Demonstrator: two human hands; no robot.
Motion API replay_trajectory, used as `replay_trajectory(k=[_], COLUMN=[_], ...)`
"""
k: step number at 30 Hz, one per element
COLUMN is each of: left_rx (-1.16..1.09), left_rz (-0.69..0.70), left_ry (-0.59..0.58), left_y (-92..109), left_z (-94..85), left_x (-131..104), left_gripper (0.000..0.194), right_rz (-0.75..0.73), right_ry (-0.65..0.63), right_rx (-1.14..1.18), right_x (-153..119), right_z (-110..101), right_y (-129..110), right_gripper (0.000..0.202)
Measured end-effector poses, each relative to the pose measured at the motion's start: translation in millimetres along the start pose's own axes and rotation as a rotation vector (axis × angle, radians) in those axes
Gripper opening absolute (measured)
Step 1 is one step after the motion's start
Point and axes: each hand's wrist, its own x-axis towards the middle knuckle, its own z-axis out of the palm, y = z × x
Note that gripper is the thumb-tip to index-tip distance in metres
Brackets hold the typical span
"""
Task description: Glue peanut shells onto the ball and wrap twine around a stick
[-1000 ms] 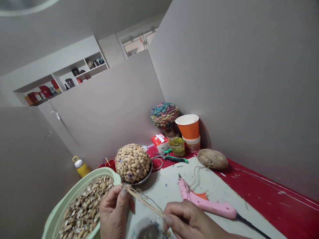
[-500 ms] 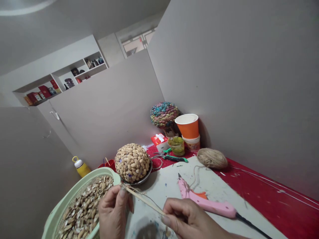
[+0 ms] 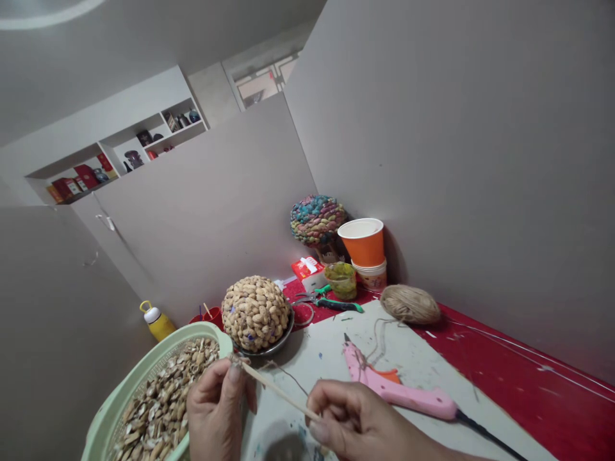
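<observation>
A thin pale wooden stick (image 3: 278, 391) slants between my two hands above the board. My left hand (image 3: 216, 406) pinches its upper left end, where a little brown twine shows at the fingertips. My right hand (image 3: 358, 413) has thumb and fingers closed on the lower right end. A loose strand of twine (image 3: 291, 374) arches just above the stick and runs to my right fingers; whether they grip it is hidden. Beyond my left hand, a dome covered in peanut shells (image 3: 256, 314) rests in a metal bowl (image 3: 276, 349).
At left stands a green basket (image 3: 103, 416) of nut shells (image 3: 158, 397). A pink glue gun (image 3: 413, 398) lies on the pale board (image 3: 398, 346), right of my right hand. Behind are a twine ball (image 3: 410, 304), pliers (image 3: 339, 306), orange paper cups (image 3: 362, 246) and a colourful tree model (image 3: 317, 221).
My right hand has shifted slightly left. The twine strand now bows farther from the stick. My left hand has barely moved and still pinches the same end.
</observation>
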Motion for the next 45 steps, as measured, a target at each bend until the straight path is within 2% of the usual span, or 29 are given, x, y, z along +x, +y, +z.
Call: replay_trajectory(k=[2,4,9,16,19,24,26,29,34,40,43,45], left_rx=[0.014,0.027,0.024,-0.029,-0.052,-0.067,-0.041,-0.015,-0.006,-0.001,-0.003,-0.001], left_rz=[-0.007,-0.011,-0.025,-0.021,-0.031,-0.038,-0.015,0.026,0.02,0.013,0.02,0.016], left_ry=[-0.013,-0.025,-0.034,0.002,-0.023,-0.026,-0.045,-0.06,-0.034,-0.02,-0.02,-0.016], left_y=[-0.7,-1.9,-2.5,1.3,0.4,-4.5,-5.6,-5.0,-2.6,-2.6,-2.0,-1.8], left_z=[-0.4,-1.7,-4.0,-0.1,-0.8,-4.3,-5.7,-6.6,-4.8,-5.9,-5.7,-4.5], left_x=[1.2,2.8,3.6,-2.7,-3.0,-0.1,1.0,1.5,0.7,0.6,-0.1,-0.1], left_gripper=[0.033,0.034,0.034,0.034,0.032,0.029,0.029,0.029,0.032,0.03,0.03,0.032], right_rz=[-0.073,-0.118,-0.15,-0.014,-0.018,-0.109,-0.113,-0.127,-0.115,-0.046,0.028,0.024], right_ry=[0.087,0.122,0.092,-0.023,-0.062,0.141,0.169,0.128,0.058,-0.031,-0.103,-0.079], right_rx=[-0.067,-0.13,-0.195,-0.133,-0.099,-0.149,-0.178,-0.143,-0.117,-0.098,-0.035,-0.023], right_x=[2.0,2.2,-2.7,-7.6,-4.2,1.9,1.7,-0.8,-4.5,-5.7,-4.2,-1.6], right_z=[-0.6,-0.9,0.1,0.9,-0.1,-1.5,-0.9,0.7,0.9,-1.7,-1.8,-1.8], right_y=[3.4,4.9,-2.0,-7.1,-1.9,4.7,3.4,-0.8,-4.4,-5.6,-4.4,-1.3], right_gripper=[0.044,0.044,0.052,0.065,0.061,0.035,0.032,0.036,0.043,0.056,0.053,0.046])
